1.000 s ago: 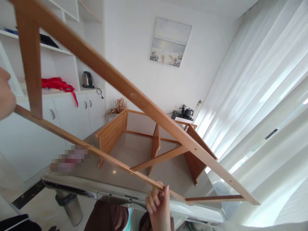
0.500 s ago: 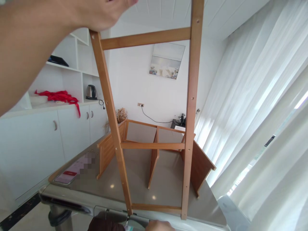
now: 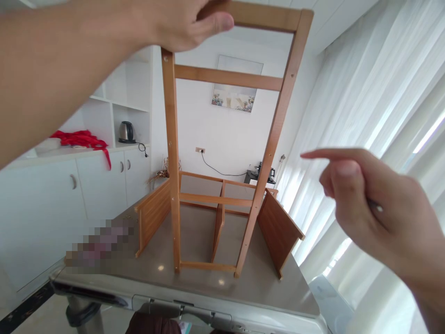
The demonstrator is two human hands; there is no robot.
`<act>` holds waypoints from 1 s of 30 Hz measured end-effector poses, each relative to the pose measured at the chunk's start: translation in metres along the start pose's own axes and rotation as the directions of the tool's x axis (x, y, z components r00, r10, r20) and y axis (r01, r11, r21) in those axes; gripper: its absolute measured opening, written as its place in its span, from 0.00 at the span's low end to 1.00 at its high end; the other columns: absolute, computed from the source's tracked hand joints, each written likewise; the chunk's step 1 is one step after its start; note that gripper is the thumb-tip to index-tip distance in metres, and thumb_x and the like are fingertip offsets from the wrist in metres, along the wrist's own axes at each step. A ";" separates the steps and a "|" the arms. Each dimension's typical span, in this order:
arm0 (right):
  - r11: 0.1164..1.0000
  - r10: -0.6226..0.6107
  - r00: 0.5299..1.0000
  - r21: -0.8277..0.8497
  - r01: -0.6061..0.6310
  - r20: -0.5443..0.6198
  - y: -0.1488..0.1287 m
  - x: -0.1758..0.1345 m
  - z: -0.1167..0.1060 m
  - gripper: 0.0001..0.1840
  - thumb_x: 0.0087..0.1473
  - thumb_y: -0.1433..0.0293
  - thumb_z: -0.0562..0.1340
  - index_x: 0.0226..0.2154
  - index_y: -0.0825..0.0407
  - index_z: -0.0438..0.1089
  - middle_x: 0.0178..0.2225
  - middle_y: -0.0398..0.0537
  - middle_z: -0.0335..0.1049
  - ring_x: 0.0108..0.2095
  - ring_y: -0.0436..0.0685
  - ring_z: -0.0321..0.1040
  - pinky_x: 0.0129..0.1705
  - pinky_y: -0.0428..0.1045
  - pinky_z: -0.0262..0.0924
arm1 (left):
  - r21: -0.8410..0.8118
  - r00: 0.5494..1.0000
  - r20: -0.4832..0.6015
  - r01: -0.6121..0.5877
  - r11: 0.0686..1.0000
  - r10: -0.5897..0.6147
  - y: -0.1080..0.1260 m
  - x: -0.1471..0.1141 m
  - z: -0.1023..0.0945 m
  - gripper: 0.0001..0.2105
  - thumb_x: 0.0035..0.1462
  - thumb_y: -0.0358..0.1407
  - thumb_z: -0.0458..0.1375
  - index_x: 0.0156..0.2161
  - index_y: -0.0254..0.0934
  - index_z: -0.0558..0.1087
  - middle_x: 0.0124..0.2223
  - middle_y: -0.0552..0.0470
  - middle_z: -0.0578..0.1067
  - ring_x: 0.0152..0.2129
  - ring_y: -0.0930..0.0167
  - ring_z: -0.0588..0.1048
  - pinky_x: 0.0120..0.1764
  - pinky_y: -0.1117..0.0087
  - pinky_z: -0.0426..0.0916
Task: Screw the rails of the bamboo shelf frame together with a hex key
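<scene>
My left hand is wrapped round the top left corner of a ladder-like wooden frame. The frame stands upright and slightly tilted over the table, with small holes along its two side rails. My right hand is raised at the right, apart from the frame. Its index finger points left while the other fingers curl round a small metal piece, mostly hidden. Behind the frame, a partly assembled wooden rack lies on the table, with a left panel, a middle panel and a right panel.
The grey table has a pixelated patch at its left. White cabinets carry an electric kettle and red cloth. White curtains hang at the right, and a picture on the wall.
The wooden frame has moved away from me and its lower end has shifted left and up in view. My right hand has risen from the bottom edge to the right side.
</scene>
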State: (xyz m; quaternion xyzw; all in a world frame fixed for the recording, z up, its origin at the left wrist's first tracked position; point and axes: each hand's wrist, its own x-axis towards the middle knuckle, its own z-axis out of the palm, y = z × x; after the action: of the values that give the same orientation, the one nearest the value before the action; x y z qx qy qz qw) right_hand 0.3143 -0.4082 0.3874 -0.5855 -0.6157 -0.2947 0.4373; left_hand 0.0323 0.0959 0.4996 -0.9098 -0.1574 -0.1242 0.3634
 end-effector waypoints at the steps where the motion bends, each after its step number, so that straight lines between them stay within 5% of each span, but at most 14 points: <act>1: 0.998 -0.047 0.998 -0.047 0.050 0.048 -0.007 0.025 0.001 0.27 0.64 0.51 0.53 0.44 0.52 0.78 0.22 0.30 0.68 0.18 0.38 0.59 0.25 0.47 0.44 | 0.030 0.998 -0.029 0.060 0.998 -0.059 -0.036 0.039 -0.035 0.41 0.27 0.41 0.07 0.11 0.12 0.58 0.56 0.40 0.65 0.53 0.60 0.70 0.21 0.68 0.44; 2: 0.990 -0.102 0.992 -0.091 0.109 0.076 -0.013 0.047 0.004 0.33 0.62 0.48 0.47 0.42 0.56 0.78 0.24 0.29 0.70 0.21 0.36 0.62 0.26 0.48 0.42 | 0.095 0.983 -0.098 0.162 0.982 -0.153 -0.061 0.072 -0.064 0.37 0.32 0.40 0.11 0.11 0.13 0.55 0.59 0.44 0.64 0.55 0.57 0.68 0.23 0.70 0.45; 4: 0.951 -0.245 0.958 -0.157 0.267 0.147 -0.021 0.080 0.020 0.43 0.60 0.49 0.38 0.36 0.65 0.76 0.23 0.32 0.69 0.27 0.37 0.69 0.27 0.48 0.39 | 0.189 0.910 -0.317 0.336 0.923 -0.266 -0.071 0.113 -0.104 0.29 0.33 0.39 0.14 0.10 0.16 0.50 0.65 0.48 0.58 0.60 0.52 0.59 0.25 0.71 0.46; 8: 0.832 -0.512 0.823 -0.093 0.546 0.247 -0.023 0.093 0.085 0.41 0.57 0.40 0.50 0.27 0.61 0.76 0.15 0.31 0.59 0.23 0.43 0.71 0.29 0.42 0.44 | 0.167 0.862 -0.456 0.330 0.929 -0.224 0.019 0.108 -0.133 0.20 0.35 0.39 0.16 0.12 0.23 0.38 0.63 0.59 0.62 0.62 0.58 0.59 0.28 0.69 0.47; 10: 0.797 -0.597 0.789 -0.008 0.605 0.147 -0.022 0.080 0.125 0.40 0.56 0.38 0.54 0.20 0.58 0.71 0.13 0.31 0.55 0.20 0.44 0.68 0.29 0.42 0.49 | 0.171 0.842 -0.508 0.304 0.937 -0.181 0.071 0.089 -0.146 0.20 0.39 0.39 0.17 0.12 0.24 0.39 0.58 0.61 0.68 0.59 0.63 0.65 0.30 0.67 0.50; 11: 0.823 -0.563 0.805 0.035 0.567 0.187 -0.022 0.072 0.143 0.39 0.54 0.37 0.57 0.18 0.56 0.68 0.13 0.32 0.53 0.20 0.45 0.68 0.30 0.42 0.52 | 0.177 0.824 -0.546 0.290 0.941 -0.152 0.092 0.080 -0.154 0.22 0.42 0.39 0.17 0.11 0.25 0.41 0.55 0.61 0.71 0.57 0.65 0.68 0.31 0.66 0.53; 13: 0.954 -0.271 0.808 0.037 0.296 0.523 -0.025 0.056 0.175 0.35 0.49 0.40 0.67 0.15 0.53 0.64 0.13 0.34 0.56 0.25 0.50 0.71 0.34 0.45 0.58 | 0.167 0.799 -0.586 0.279 0.946 -0.133 0.121 0.069 -0.169 0.30 0.50 0.41 0.21 0.11 0.26 0.53 0.51 0.59 0.76 0.54 0.67 0.73 0.35 0.67 0.59; 14: 0.966 -0.221 0.781 0.024 0.256 0.584 -0.026 0.049 0.186 0.33 0.48 0.45 0.72 0.15 0.53 0.63 0.15 0.36 0.61 0.27 0.52 0.72 0.35 0.46 0.59 | 0.129 0.790 -0.598 0.260 0.957 -0.134 0.129 0.066 -0.175 0.33 0.57 0.43 0.27 0.16 0.25 0.64 0.50 0.58 0.78 0.54 0.70 0.74 0.38 0.70 0.63; 16: 0.947 -0.223 0.684 -0.014 0.322 0.694 -0.027 0.041 0.203 0.29 0.48 0.54 0.76 0.15 0.54 0.64 0.19 0.45 0.70 0.29 0.56 0.74 0.34 0.47 0.59 | 0.041 0.771 -0.624 0.196 0.980 -0.128 0.138 0.063 -0.184 0.30 0.66 0.49 0.41 0.40 0.26 0.78 0.49 0.51 0.80 0.53 0.73 0.76 0.46 0.70 0.68; 18: 0.897 -0.257 0.595 -0.042 0.441 0.761 -0.026 0.039 0.210 0.25 0.56 0.60 0.72 0.17 0.55 0.67 0.24 0.53 0.75 0.31 0.58 0.75 0.33 0.47 0.58 | 0.008 0.754 -0.651 0.129 0.992 -0.092 0.142 0.059 -0.188 0.29 0.69 0.51 0.43 0.60 0.31 0.69 0.53 0.49 0.76 0.54 0.70 0.72 0.55 0.63 0.66; 22: 0.797 -0.269 0.503 -0.104 0.595 0.821 -0.022 0.044 0.204 0.24 0.67 0.59 0.61 0.24 0.56 0.73 0.29 0.55 0.78 0.33 0.58 0.75 0.31 0.47 0.52 | -0.010 0.669 -0.741 0.073 0.997 -0.057 0.146 0.042 -0.193 0.29 0.71 0.49 0.40 0.65 0.29 0.60 0.62 0.45 0.66 0.59 0.66 0.64 0.63 0.61 0.57; 25: 0.756 -0.258 0.527 -0.170 0.632 0.810 -0.022 0.052 0.185 0.25 0.70 0.58 0.55 0.27 0.55 0.74 0.28 0.53 0.76 0.29 0.55 0.72 0.28 0.48 0.46 | -0.110 0.600 -0.791 0.050 0.993 -0.118 0.151 0.026 -0.196 0.32 0.71 0.50 0.36 0.66 0.23 0.54 0.64 0.42 0.62 0.63 0.69 0.62 0.62 0.64 0.56; 27: 0.751 -0.251 0.582 -0.224 0.621 0.773 -0.020 0.055 0.168 0.26 0.71 0.58 0.53 0.28 0.54 0.73 0.26 0.50 0.74 0.25 0.53 0.67 0.27 0.48 0.42 | -0.261 0.600 -0.768 0.027 0.965 -0.225 0.153 0.017 -0.193 0.33 0.70 0.50 0.35 0.67 0.23 0.49 0.65 0.40 0.59 0.63 0.69 0.63 0.56 0.66 0.61; 30: 0.794 -0.281 0.739 -0.283 0.537 0.613 -0.010 0.057 0.143 0.28 0.70 0.57 0.53 0.22 0.52 0.67 0.20 0.43 0.66 0.19 0.48 0.55 0.25 0.49 0.37 | -0.543 0.714 -0.604 -0.045 0.838 -0.354 0.155 0.008 -0.177 0.31 0.70 0.48 0.31 0.66 0.25 0.45 0.64 0.37 0.58 0.58 0.69 0.71 0.46 0.71 0.65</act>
State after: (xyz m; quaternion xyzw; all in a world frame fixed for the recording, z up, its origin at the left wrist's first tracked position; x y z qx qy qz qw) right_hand 0.2807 -0.2581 0.3758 -0.5727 -0.7455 -0.3403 0.0222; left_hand 0.0778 -0.1326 0.5305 -0.8444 -0.0514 -0.5190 0.1227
